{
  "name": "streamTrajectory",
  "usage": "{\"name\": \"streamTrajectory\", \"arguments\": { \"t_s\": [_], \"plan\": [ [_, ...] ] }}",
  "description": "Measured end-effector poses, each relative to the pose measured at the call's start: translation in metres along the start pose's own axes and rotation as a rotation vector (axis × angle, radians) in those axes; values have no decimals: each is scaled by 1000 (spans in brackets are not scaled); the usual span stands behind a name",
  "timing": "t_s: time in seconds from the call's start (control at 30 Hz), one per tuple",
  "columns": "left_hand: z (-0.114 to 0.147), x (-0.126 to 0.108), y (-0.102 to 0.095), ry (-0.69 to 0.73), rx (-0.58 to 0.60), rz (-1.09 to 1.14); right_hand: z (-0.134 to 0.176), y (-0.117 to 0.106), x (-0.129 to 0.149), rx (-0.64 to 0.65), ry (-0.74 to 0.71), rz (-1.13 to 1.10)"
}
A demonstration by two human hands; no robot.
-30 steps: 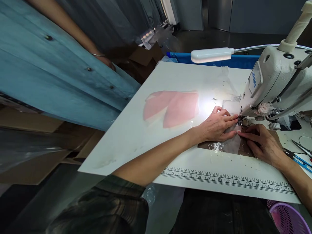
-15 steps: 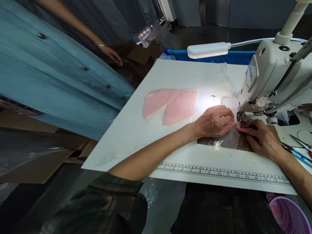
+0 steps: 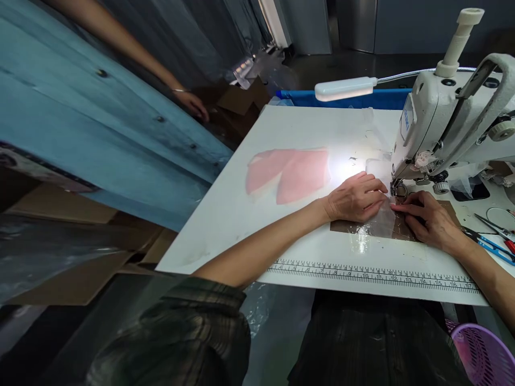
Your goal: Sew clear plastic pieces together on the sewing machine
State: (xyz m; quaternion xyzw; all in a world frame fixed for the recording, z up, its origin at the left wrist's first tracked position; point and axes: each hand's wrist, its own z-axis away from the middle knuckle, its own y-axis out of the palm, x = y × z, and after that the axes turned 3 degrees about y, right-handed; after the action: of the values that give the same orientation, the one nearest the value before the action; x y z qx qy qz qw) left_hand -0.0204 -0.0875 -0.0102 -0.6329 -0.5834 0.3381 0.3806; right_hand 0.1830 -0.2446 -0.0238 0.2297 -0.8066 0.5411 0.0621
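Note:
A sheer white piece of fabric (image 3: pixel 384 222) lies in front of the presser foot of a white sewing machine (image 3: pixel 422 118). From the left, my left hand (image 3: pixel 357 197) pinches the fabric close to the needle, fingers closed. My right hand (image 3: pixel 428 219) holds its edge from the other side, thumb and forefinger together just below the foot. Under both hands is a brown, shiny plate (image 3: pixel 404 230). Left of my left hand, sheer pink fabric pieces (image 3: pixel 303 174) rest flat on the white table (image 3: pixel 225 225).
Thread snips (image 3: pixel 488 246) and scissors (image 3: pixel 497 225) lie right of my right hand. A lamp (image 3: pixel 346 88) hangs over the table's back. A printed ruler (image 3: pixel 374 276) runs along the front edge. Another person's hand (image 3: pixel 195 104) is beyond blue cloth (image 3: pixel 100 118). A purple basket (image 3: pixel 483 354) stands below.
The whole view has shifted slightly, showing more of the machine's top. Both hands remain at the presser foot, holding the fabric in nearly the same place.

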Motion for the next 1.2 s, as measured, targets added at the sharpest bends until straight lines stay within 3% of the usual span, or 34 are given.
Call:
{"name": "streamTrajectory", "arguments": {
  "t_s": [0.27, 0.7, 0.9, 1.07, 1.2],
  "plan": [
    [8, -23, -8, 172, 80, 338, 0, -2, 2, -4, -30, 29],
    [8, -20, -6, 110, 143, 287, -5, -5, 7, 74, 17, 107],
    [8, -19, -5, 94, 110, 241, -4, -4, 4, 36, -2, 93],
    [9, -18, -2, 94, 75, 259, -2, -8, 2, 0, 86, 4],
    [9, -18, -1, 93, 31, 297, -3, -10, 2, 49, -12, 20]
  ]
}}
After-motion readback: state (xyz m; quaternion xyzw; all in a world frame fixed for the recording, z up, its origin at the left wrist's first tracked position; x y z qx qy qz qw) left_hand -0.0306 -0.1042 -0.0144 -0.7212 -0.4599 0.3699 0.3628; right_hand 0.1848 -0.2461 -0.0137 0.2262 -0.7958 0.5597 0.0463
